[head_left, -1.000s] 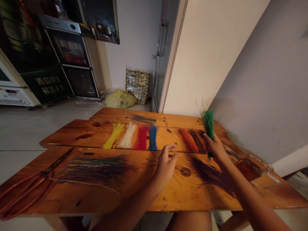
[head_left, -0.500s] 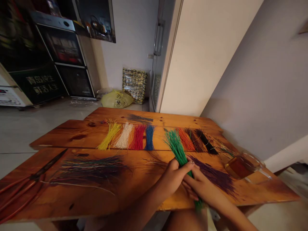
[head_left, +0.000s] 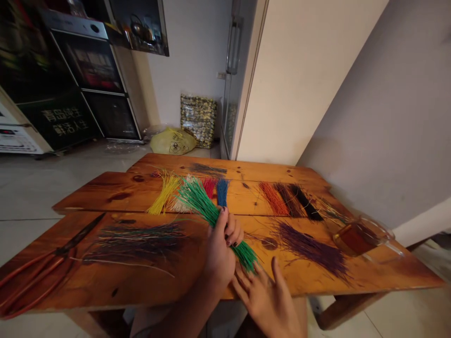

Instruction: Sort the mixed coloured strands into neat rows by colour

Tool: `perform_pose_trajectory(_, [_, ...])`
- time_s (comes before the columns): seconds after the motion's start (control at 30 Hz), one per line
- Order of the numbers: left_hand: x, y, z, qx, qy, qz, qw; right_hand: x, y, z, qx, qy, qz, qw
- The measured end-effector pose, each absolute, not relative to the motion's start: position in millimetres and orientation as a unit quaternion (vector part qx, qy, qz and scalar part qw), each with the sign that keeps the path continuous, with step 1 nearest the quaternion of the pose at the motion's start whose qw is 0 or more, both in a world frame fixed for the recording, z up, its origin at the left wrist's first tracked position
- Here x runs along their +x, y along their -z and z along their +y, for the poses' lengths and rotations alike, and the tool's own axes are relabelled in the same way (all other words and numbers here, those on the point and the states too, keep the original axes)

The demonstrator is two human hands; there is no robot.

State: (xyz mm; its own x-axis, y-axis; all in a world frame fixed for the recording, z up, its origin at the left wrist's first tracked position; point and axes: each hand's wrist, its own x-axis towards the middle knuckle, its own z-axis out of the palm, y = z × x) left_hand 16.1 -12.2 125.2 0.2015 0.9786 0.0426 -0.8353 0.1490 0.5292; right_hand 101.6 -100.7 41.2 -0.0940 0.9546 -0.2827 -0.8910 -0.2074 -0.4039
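A bundle of thin green strands slants over the table, its far end fanned out. My left hand is wrapped round its middle. Just below, my right hand has its fingers spread, the fingertips at the bundle's near end. Behind the green strands lie bundles of yellow, white, red and blue strands; the green partly covers the white and red. Right of my hands is a dark purple bundle.
Large red-handled scissors lie at the left, beside a pile of mixed dark strands. Orange, brown and black bundles lie at the back right. A glass pitcher of amber liquid stands near the table's right edge.
The green bundle has moved left and tilted further leftward. My right hand has let go of it and opened at its lower end; my left hand keeps hold.
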Motion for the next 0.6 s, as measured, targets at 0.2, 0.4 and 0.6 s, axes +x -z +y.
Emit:
perform_pose_trajectory(0.2, [18.0,-113.9,-27.9,0.273,-0.594,0.148,0.742,90.2,-49.3,-75.0,-0.27,-0.673,-0.121,0.678])
perform_pose_trajectory(0.4, [19.8,-87.9,-29.4,0.292,-0.607,0.205,0.71,78.1,-46.8,-55.1,-0.278,-0.641,-0.144,0.701])
perform_pose_trajectory(0.6, [12.3,-85.4,-21.7,0.293,-0.585,0.232,0.72,64.4,-40.7,-50.1,-0.343,-0.621,-0.235,0.664])
